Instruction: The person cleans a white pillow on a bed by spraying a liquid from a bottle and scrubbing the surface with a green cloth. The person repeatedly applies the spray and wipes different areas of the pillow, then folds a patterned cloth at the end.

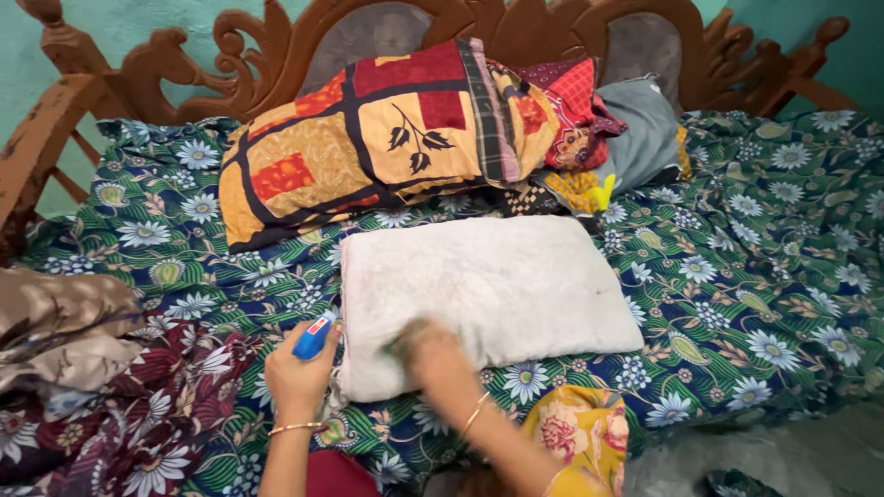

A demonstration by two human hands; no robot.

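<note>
A bare white pillow (497, 290) lies flat on a bed covered by a green and blue floral sheet (746, 276). My left hand (299, 368) grips a small blue tube-like object (315, 336) with a red and white label, right at the pillow's left edge. My right hand (431, 350), blurred with motion, rests on the pillow's near left part; whether it holds something is unclear. Both wrists wear thin bangles.
A patchwork orange, red and black pillow (368, 138) leans against the carved wooden headboard (276, 46), with a red patterned cloth (575, 110) and a grey pillow (645, 133) beside it. Crumpled maroon floral fabric (101, 405) is heaped at the left. A yellow floral cloth (580, 433) lies near me.
</note>
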